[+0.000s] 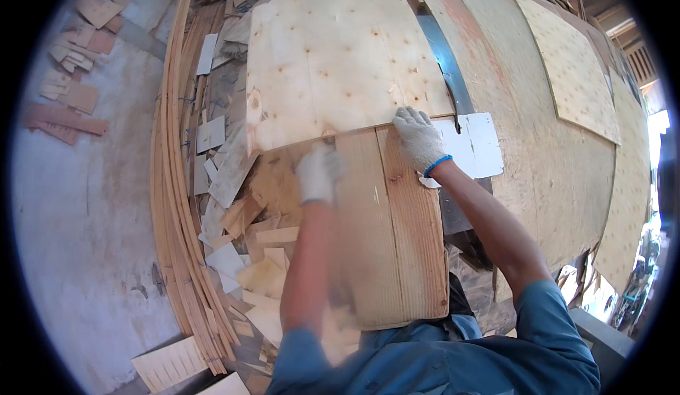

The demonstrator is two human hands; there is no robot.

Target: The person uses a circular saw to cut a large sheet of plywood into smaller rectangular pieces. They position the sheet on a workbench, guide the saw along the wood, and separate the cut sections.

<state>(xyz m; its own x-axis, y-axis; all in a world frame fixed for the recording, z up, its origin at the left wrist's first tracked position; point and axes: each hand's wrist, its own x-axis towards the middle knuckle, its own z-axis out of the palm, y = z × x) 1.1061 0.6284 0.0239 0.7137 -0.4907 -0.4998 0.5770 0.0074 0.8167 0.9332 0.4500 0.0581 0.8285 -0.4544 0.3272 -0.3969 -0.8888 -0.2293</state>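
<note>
A pale plywood sheet (333, 55) dotted with brown knots lies in front of me. My right hand (421, 139), in a whitish knit glove with a blue cuff, has its fingers closed over the sheet's near edge by the right corner. Close to that same edge, further left, is my gloved left hand (319, 172); motion smears it, so its fingers and any contact cannot be made out. Between my forearms a wooden board (397, 232) reaches toward my body. Beside the right hand lies a white plate (473, 147), with a shiny metal strip (446, 62) running beyond it.
Long thin wooden strips (173, 182) lie bundled on the left. Several offcuts (276, 236) litter the area beneath my left arm, and more scraps (78, 98) lie on the far-left floor. Large panels (538, 182) spread to the right, one knotted sheet (574, 76) on top.
</note>
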